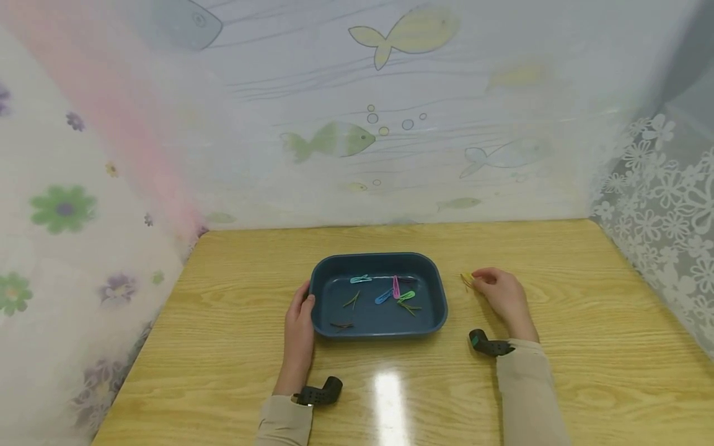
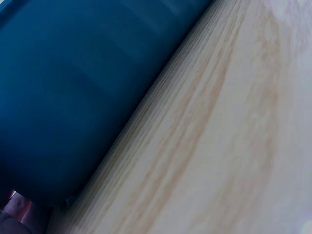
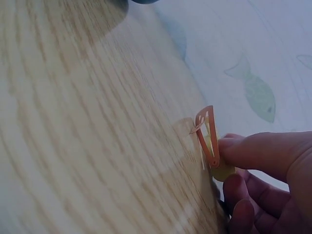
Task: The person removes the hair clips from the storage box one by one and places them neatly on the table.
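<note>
My left hand (image 1: pixel 299 328) holds the left end of a dark blue plastic basin (image 1: pixel 379 335), thumb at its rim and fingers along the outer wall. Only a bit of that hand's fingers (image 2: pixel 18 207) shows at the lower left in the left wrist view. To the right of the basin, just over the table, my right hand (image 1: pixel 504 297) pinches a yellow hair clip (image 3: pixel 223 172) between thumb and fingers. An orange snap hair clip (image 3: pixel 214 146) stands out in front of the same fingertips, its two parts spread apart.
Inside the basin lie a light blue clip (image 1: pixel 360 279), a pink clip (image 1: pixel 396 287), a blue clip (image 1: pixel 383 297), a green clip (image 1: pixel 407 296) and several thin olive and brown pieces (image 1: pixel 342 325). The wooden table (image 1: pixel 240 272) meets a patterned curtain (image 1: pixel 334 192) behind.
</note>
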A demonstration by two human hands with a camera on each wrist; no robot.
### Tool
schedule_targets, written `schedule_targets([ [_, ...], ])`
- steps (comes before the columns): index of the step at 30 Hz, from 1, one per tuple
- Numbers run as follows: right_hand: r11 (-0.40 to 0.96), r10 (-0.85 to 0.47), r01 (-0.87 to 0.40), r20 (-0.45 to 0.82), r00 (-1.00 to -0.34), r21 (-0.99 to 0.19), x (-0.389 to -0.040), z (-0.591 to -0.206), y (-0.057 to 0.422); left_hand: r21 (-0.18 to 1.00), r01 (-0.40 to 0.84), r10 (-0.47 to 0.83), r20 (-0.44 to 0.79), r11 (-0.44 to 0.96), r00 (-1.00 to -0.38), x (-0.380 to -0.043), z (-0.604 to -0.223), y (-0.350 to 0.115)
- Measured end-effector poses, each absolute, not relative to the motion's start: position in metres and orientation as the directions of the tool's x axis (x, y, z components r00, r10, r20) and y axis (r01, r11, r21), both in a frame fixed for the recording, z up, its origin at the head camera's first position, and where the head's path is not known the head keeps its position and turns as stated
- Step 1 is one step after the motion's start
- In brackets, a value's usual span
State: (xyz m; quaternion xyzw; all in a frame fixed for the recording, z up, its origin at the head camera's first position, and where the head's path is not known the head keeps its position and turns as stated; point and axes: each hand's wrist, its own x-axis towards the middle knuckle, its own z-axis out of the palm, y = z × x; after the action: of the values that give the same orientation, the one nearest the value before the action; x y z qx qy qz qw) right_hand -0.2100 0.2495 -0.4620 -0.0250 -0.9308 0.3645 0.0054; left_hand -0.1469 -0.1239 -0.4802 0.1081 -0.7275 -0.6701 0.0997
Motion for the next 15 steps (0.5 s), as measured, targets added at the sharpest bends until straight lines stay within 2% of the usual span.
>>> schedule_targets([
  [15, 0.698, 0.125, 0.07, 0.024, -0.992, -0.713, -0.2106, -0.4596, 0.2485, 0.998, -0.004, -0.283, 0.015, 0.066, -0.959, -0.147, -0.482, -0.1244],
])
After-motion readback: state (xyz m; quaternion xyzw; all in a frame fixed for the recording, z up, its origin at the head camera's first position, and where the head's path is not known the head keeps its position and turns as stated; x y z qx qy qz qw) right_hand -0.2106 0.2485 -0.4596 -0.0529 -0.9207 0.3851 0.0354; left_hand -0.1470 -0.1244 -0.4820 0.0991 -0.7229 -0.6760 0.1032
